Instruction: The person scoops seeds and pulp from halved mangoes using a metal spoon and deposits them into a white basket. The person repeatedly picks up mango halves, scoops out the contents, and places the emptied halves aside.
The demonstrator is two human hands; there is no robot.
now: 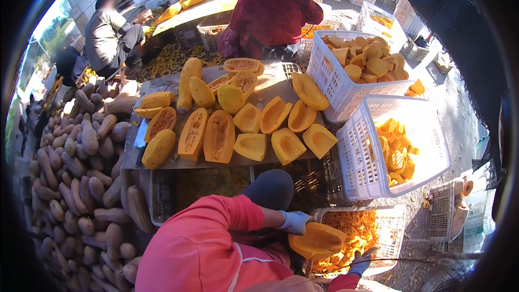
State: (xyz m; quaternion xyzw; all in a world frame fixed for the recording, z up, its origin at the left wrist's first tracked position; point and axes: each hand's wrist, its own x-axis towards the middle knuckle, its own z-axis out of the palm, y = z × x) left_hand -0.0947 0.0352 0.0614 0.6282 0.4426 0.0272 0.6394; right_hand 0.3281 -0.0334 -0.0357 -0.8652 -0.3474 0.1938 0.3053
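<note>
My left hand (295, 222), in a blue-grey work glove, grips the end of a hollowed squash half (317, 241), its cavity turned upward. The squash is above the near side of a white plastic crate (392, 227) filled with stringy orange squash pulp (353, 227). At that crate's right front part is my right hand (360, 261), in a dark blue glove, apart from the squash. Whether it holds anything cannot be made out. Ahead, cut squash halves lie on a board table: some still seeded (219, 136), others scooped out (274, 114).
White crates of peeled squash pieces (373, 61) and orange chunks (395, 150) stand right of the table (162, 85). Whole squashes (89, 194) are heaped at left. One person in dark red (269, 16) sits beyond the table, another (109, 36) sits at far left.
</note>
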